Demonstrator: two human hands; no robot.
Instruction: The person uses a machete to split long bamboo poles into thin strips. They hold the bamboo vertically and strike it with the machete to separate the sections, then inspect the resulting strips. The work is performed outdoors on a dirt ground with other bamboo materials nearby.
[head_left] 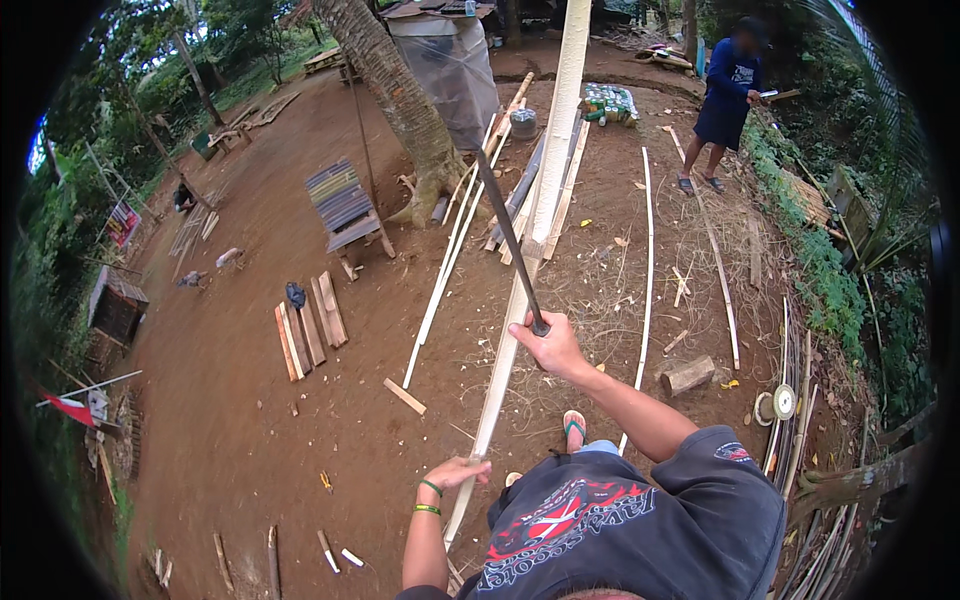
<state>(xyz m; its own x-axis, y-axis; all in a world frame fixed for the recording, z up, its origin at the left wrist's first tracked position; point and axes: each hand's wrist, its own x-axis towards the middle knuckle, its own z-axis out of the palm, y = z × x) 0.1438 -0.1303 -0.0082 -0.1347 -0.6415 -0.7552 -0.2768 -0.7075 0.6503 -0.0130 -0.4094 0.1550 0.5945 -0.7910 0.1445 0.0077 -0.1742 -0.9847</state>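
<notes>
A long pale split bamboo pole (495,385) slants up from beside my body to the top of the view, with a node line partway along it. My left hand (458,474), with green and yellow bands at the wrist, is closed round its lower part. In my right hand (553,346) is the handle of a machete (508,232), gripped in a fist. Its long dark blade points up and to the left, crossing in front of the pole. Whether the blade touches the bamboo I cannot tell.
Thin bamboo strips (647,250) lie on the dirt, with a wood block (688,375) nearby. Short planks (310,325) and a small corrugated-topped stand (345,205) are left. A tree trunk (400,90) leans behind. Another person (728,95) stands far right, holding something.
</notes>
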